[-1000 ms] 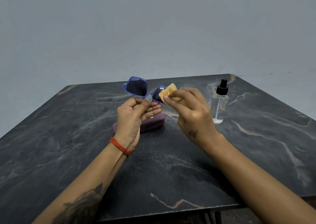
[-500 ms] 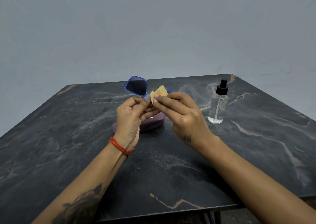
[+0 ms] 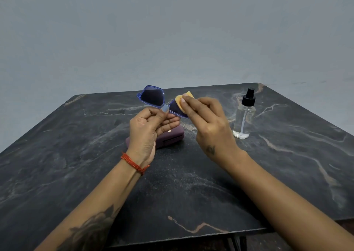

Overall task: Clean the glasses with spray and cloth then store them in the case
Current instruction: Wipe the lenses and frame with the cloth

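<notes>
Head view, left hand (image 3: 147,128) pinching glasses (image 3: 159,102), right hand (image 3: 206,120) pinching cloth (image 3: 181,102) on lens, case (image 3: 170,136) beneath, spray bottle (image 3: 244,116) right, bench (image 3: 76,155) bare near edge.

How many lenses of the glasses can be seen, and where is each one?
2. The left lens is uncovered, above the left hand. The right lens is partly hidden by the yellow cloth that the right hand pinches against it.

Case (image 3: 168,135) left of bottle (image 3: 244,116)
</notes>
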The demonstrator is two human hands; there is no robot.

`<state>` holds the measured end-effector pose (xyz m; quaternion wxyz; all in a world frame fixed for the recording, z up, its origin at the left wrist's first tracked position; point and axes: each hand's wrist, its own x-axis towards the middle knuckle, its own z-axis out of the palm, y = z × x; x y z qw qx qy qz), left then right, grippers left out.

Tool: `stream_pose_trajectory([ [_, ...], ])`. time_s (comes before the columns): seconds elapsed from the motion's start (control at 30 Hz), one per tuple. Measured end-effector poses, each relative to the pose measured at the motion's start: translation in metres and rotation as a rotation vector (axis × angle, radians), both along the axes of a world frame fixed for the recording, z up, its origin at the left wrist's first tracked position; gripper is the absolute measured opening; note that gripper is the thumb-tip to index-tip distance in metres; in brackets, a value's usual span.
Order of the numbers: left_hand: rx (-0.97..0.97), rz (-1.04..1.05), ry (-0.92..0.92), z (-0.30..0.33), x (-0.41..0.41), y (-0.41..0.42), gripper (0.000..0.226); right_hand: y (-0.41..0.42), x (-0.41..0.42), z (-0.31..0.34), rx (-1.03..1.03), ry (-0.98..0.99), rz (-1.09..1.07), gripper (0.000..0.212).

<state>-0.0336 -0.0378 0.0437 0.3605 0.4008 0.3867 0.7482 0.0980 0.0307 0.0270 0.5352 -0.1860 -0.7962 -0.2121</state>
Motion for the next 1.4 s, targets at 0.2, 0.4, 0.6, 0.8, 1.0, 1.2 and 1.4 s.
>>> stream_pose_trajectory([
  [0.2, 0.004, -0.006, 0.014, 0.000, 0.001, -0.001, 0.011, -0.003, -0.004, -0.003, 0.000, -0.083, 0.056, 0.047],
  [0.4, -0.007, 0.004, -0.002, 0.001, 0.000, -0.001, 0.017, 0.007, 0.005, -0.002, 0.081, -0.049, 0.161, 0.039],
  [0.6, -0.004, 0.014, -0.029, 0.002, -0.003, -0.001, 0.014, 0.009, 0.009, -0.001, 0.144, 0.082, 0.183, 0.034],
  [0.8, -0.003, 0.026, 0.016, 0.000, 0.000, 0.000, 0.016, 0.000, -0.003, -0.005, 0.133, -0.004, 0.160, 0.035],
  [1.0, 0.005, 0.025, 0.030, 0.000, 0.000, 0.000, 0.018, -0.003, -0.005, -0.004, 0.068, -0.029, 0.125, 0.041],
  [1.2, -0.008, 0.014, 0.038, 0.000, 0.002, -0.001, 0.011, -0.004, -0.003, 0.002, -0.016, -0.048, 0.016, 0.061],
  [1.4, -0.007, 0.024, 0.021, 0.000, 0.001, -0.001, 0.011, 0.001, 0.000, -0.001, 0.002, 0.040, -0.049, 0.053],
])
